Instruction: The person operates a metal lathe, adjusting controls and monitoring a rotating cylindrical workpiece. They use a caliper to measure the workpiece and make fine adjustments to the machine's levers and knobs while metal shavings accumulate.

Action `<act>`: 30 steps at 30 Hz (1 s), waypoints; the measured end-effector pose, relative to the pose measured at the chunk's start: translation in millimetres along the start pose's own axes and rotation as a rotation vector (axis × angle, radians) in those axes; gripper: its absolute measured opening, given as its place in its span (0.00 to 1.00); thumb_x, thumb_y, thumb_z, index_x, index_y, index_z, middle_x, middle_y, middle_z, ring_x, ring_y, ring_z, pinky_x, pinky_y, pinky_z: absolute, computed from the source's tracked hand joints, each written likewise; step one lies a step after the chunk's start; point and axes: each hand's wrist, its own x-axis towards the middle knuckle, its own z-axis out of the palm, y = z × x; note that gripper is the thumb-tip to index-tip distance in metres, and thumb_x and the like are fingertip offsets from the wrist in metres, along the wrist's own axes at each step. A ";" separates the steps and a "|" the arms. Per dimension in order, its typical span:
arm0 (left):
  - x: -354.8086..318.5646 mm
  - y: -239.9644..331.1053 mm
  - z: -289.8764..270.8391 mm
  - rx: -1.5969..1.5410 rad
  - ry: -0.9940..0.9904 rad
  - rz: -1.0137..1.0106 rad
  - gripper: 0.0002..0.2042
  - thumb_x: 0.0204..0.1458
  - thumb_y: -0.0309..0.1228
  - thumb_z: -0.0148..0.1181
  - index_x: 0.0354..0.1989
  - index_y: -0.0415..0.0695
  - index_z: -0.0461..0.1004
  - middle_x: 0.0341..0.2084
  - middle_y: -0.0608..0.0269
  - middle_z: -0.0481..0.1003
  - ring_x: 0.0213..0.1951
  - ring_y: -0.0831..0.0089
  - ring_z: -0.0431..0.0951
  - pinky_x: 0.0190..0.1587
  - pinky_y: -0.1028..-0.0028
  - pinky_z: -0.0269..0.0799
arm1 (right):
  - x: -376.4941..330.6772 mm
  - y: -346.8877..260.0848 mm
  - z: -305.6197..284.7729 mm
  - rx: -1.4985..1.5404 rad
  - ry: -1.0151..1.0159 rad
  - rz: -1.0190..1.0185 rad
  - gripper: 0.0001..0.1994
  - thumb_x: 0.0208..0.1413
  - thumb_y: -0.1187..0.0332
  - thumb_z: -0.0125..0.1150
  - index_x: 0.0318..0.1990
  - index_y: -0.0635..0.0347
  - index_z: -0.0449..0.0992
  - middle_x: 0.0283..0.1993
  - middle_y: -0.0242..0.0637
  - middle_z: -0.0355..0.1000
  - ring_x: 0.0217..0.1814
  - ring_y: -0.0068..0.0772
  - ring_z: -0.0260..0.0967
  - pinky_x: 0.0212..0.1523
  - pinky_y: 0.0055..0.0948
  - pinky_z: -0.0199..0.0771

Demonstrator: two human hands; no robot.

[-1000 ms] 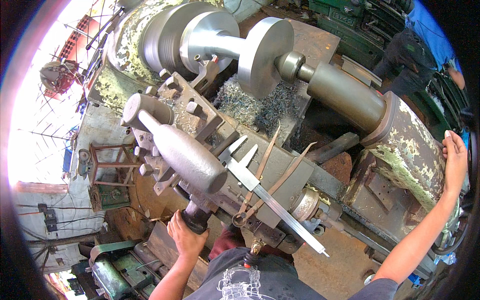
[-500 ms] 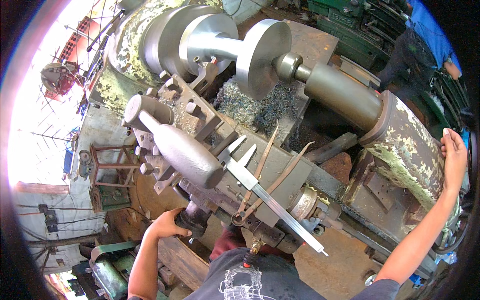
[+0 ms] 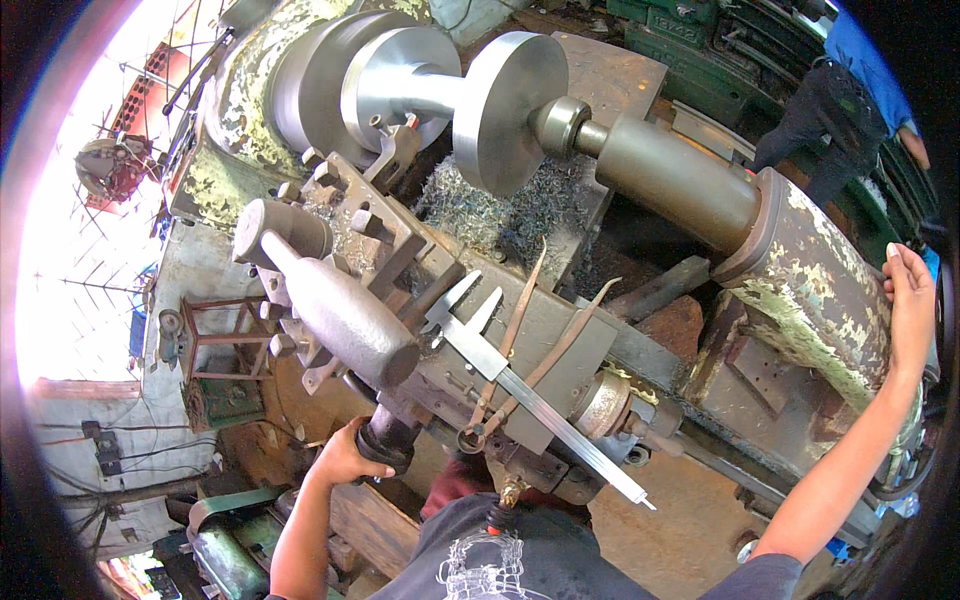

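Observation:
My left hand (image 3: 345,455) curls round a dark round knob (image 3: 388,438) on the near side of a lathe carriage, thumb laid across it. At the far right, my right hand (image 3: 908,285) is beside the outer end of the tailstock (image 3: 815,270), its fingers loosely bent and apart, nothing seen in them. A shiny spool-shaped metal workpiece (image 3: 510,110) is held between the chuck (image 3: 315,90) and the tailstock centre. On the carriage lie a vernier caliper (image 3: 530,385) and a pair of rusty outside calipers (image 3: 515,345). A large grey mallet-like metal tool (image 3: 340,310) rests across the tool post.
Curly metal chips (image 3: 500,205) are heaped below the workpiece. A small rusty frame stand (image 3: 225,345) is at the left, with a green machine (image 3: 235,540) lower down. Another person (image 3: 835,100) in blue stands at the back right near green machinery (image 3: 690,35).
The view has turned slightly, so the chuck, workpiece and tool post appear further left. My left forearm is a little further right. Both hands keep their places on or beside the machine.

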 end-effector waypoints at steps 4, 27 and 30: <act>-4.8 8.9 3.2 0.073 0.044 -0.037 0.50 0.21 0.41 0.80 0.58 0.31 0.66 0.46 0.46 0.77 0.50 0.59 0.78 0.58 0.66 0.69 | -0.1 1.3 -0.2 -0.050 0.008 -0.023 0.19 0.60 0.55 0.62 0.48 0.63 0.78 0.33 0.26 0.73 0.32 0.14 0.63 0.36 0.18 0.64; -21.0 12.9 45.9 0.202 0.418 -0.068 0.52 0.21 0.42 0.78 0.60 0.33 0.61 0.52 0.41 0.70 0.56 0.49 0.71 0.60 0.60 0.66 | 1.2 4.3 -1.9 -0.108 0.044 -0.023 0.19 0.61 0.56 0.61 0.50 0.63 0.78 0.35 0.27 0.74 0.34 0.15 0.65 0.38 0.18 0.65; -22.4 10.1 53.4 0.238 0.471 -0.075 0.52 0.23 0.41 0.78 0.61 0.33 0.59 0.54 0.41 0.67 0.58 0.49 0.68 0.62 0.60 0.64 | 1.9 3.9 -2.5 -0.083 0.001 -0.014 0.19 0.61 0.56 0.61 0.50 0.63 0.78 0.35 0.27 0.74 0.34 0.15 0.65 0.38 0.18 0.65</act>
